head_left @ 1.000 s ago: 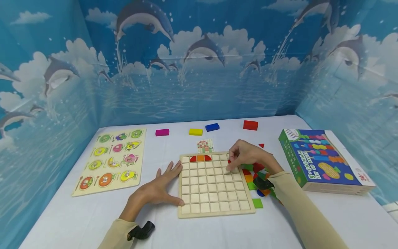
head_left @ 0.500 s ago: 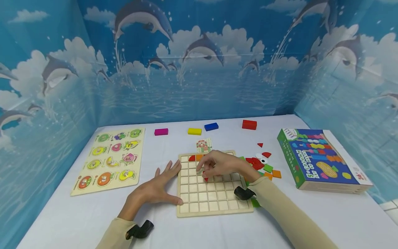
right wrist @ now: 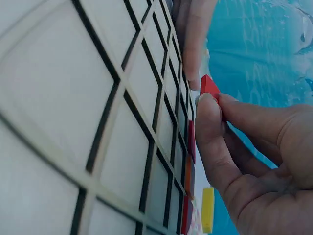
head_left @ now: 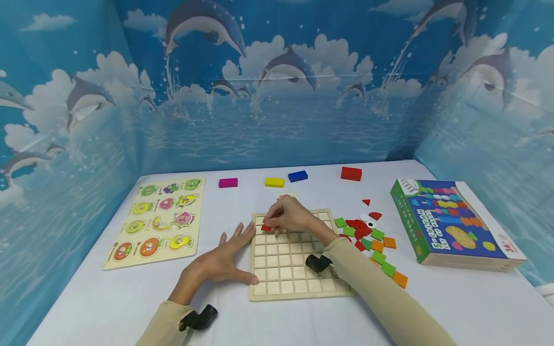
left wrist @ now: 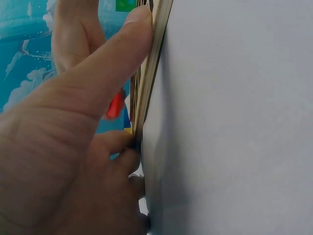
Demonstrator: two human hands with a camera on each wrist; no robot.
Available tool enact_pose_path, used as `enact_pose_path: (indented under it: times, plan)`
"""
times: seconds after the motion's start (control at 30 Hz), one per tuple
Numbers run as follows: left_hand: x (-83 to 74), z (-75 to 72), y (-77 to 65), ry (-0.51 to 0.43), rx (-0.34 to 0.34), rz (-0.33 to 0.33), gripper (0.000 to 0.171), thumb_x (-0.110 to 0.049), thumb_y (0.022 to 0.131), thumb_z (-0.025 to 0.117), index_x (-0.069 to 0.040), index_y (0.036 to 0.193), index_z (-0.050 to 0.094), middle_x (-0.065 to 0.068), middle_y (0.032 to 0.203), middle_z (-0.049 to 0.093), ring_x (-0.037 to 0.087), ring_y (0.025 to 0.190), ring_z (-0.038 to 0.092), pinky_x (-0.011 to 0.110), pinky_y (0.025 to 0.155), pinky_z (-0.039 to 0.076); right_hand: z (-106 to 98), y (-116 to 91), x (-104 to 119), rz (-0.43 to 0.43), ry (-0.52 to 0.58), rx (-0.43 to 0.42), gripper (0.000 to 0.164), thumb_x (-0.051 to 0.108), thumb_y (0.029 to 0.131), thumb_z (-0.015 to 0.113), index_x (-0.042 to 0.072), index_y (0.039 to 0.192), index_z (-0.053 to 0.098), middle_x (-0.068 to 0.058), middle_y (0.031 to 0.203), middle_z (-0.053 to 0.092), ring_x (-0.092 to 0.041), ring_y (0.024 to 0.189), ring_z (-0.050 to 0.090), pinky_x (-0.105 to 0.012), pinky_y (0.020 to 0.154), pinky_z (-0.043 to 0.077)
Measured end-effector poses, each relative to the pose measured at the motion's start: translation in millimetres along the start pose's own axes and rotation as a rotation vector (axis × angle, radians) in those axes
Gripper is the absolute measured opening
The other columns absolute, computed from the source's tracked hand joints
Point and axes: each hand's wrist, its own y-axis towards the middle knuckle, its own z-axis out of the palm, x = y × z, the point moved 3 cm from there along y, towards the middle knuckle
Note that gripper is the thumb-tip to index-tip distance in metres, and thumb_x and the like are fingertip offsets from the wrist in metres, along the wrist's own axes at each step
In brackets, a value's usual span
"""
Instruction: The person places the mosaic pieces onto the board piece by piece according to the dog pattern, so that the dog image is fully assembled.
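A wooden grid board [head_left: 285, 274] lies on the white table in front of me. My right hand [head_left: 287, 215] pinches a small red piece [right wrist: 209, 87] between thumb and fingers, just over the upper left part of the board. In the right wrist view, a red tile [right wrist: 191, 142] and an orange tile [right wrist: 188, 174] sit in the board's far row; the hand hides them in the head view. My left hand [head_left: 218, 263] is spread at the board's left side, its thumb touching the lower left edge and its fingers near the upper left edge.
Loose green, orange and red pieces [head_left: 362, 232] lie right of the board. Pink, yellow [head_left: 274, 182], blue and red [head_left: 351, 173] blocks stand behind it. A patterned card is partly hidden by the right hand. A fruit puzzle board [head_left: 156, 223] lies left, a box [head_left: 459, 223] right.
My right hand has gone from the board's right edge leftward across it to the upper left, carrying the red piece. My left hand stays where it was.
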Motion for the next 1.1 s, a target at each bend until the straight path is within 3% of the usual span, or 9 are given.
enact_pose_path:
  times: [0.17, 0.27, 0.43, 0.5, 0.6, 0.67, 0.77, 0.87, 1.1]
  plan:
    - [0.8, -0.9, -0.9, -0.013, -0.004, -0.026, 0.130, -0.047, 0.076, 0.098, -0.021, 0.175, 0.017, 0.001, 0.182, 0.002, 0.031, 0.167, -0.012, 0.063, 0.132, -0.010, 10.4, 13.2, -0.1, -0.029, -0.122, -0.024, 0.009, -0.001, 0.098, 0.078, 0.000, 0.093, 0.085, -0.008, 0.078, 0.079, -0.014, 0.057, 0.070, -0.035, 0.074, 0.067]
    - [0.0, -1.3, -0.4, -0.020, -0.006, -0.038, 0.131, -0.045, 0.076, 0.099, -0.024, 0.175, 0.017, 0.005, 0.182, 0.001, 0.035, 0.166, -0.013, 0.065, 0.132, -0.008, 14.7, 17.3, 2.4, -0.086, -0.223, -0.030, 0.009, 0.000, 0.096, 0.079, 0.002, 0.091, 0.086, -0.006, 0.078, 0.080, -0.008, 0.060, 0.064, -0.022, 0.060, 0.056]
    - [-1.0, -1.4, 0.7, -0.027, 0.001, -0.039, 0.132, -0.045, 0.076, 0.099, -0.024, 0.175, 0.016, 0.006, 0.182, 0.000, 0.034, 0.167, -0.012, 0.065, 0.131, -0.010, 16.9, 17.1, 5.1, -0.096, -0.279, -0.045, 0.008, 0.000, 0.094, 0.082, 0.002, 0.088, 0.086, -0.004, 0.080, 0.080, -0.005, 0.065, 0.065, -0.031, 0.068, 0.061]
    - [-1.2, -1.3, 0.7, -0.026, 0.003, -0.038, 0.132, -0.045, 0.076, 0.099, -0.023, 0.175, 0.016, 0.006, 0.182, 0.000, 0.033, 0.167, -0.012, 0.065, 0.132, -0.010, 16.8, 16.1, 5.8, -0.089, -0.299, -0.064, 0.007, 0.001, 0.093, 0.084, 0.004, 0.087, 0.086, -0.002, 0.079, 0.080, -0.006, 0.068, 0.066, -0.046, 0.095, 0.062]
    - [-0.6, -1.4, 0.1, -0.023, 0.002, -0.036, 0.131, -0.045, 0.076, 0.099, -0.022, 0.175, 0.016, 0.005, 0.182, 0.001, 0.031, 0.167, -0.011, 0.063, 0.132, -0.010, 17.1, 14.9, 6.6, -0.089, -0.334, -0.088, 0.007, 0.002, 0.090, 0.086, 0.006, 0.085, 0.086, 0.000, 0.081, 0.078, -0.006, 0.074, 0.065, -0.063, 0.118, 0.043]
    - [-0.5, -1.3, -0.3, -0.019, 0.002, -0.028, 0.131, -0.044, 0.077, 0.099, -0.021, 0.175, 0.016, 0.006, 0.182, 0.002, 0.030, 0.168, -0.010, 0.062, 0.132, -0.011, 17.3, 14.2, 6.7, -0.095, -0.335, -0.084, 0.006, 0.002, 0.090, 0.086, 0.005, 0.086, 0.087, 0.000, 0.083, 0.078, -0.006, 0.076, 0.066, -0.062, 0.118, 0.044]
    - [0.5, -1.0, -1.1, -0.014, 0.002, -0.026, 0.131, -0.044, 0.077, 0.099, -0.021, 0.175, 0.016, 0.006, 0.183, 0.002, 0.031, 0.168, -0.009, 0.063, 0.132, -0.010, 18.3, 13.5, 5.9, -0.090, -0.298, -0.047, 0.004, -0.002, 0.090, 0.085, 0.002, 0.090, 0.087, -0.005, 0.086, 0.080, -0.008, 0.071, 0.067, -0.041, 0.089, 0.063]
    - [0.8, -0.2, -1.0, -0.014, 0.006, -0.025, 0.131, -0.044, 0.077, 0.099, -0.022, 0.175, 0.015, 0.006, 0.183, 0.002, 0.031, 0.168, -0.010, 0.064, 0.132, -0.011, 18.1, 11.8, 5.2, -0.065, -0.265, -0.016, 0.006, -0.003, 0.092, 0.082, 0.000, 0.094, 0.087, -0.008, 0.088, 0.082, -0.009, 0.066, 0.066, -0.025, 0.061, 0.057]
    - [0.8, 0.8, 0.0, -0.013, 0.005, -0.028, 0.130, -0.045, 0.077, 0.099, -0.023, 0.175, 0.016, 0.002, 0.183, 0.002, 0.029, 0.168, -0.010, 0.062, 0.132, -0.012, 9.7, 4.9, 12.0, -0.163, -0.349, -0.053, 0.016, 0.010, 0.103, 0.074, 0.000, 0.109, 0.085, -0.007, 0.097, 0.081, -0.008, 0.079, 0.063, -0.029, 0.079, 0.054]
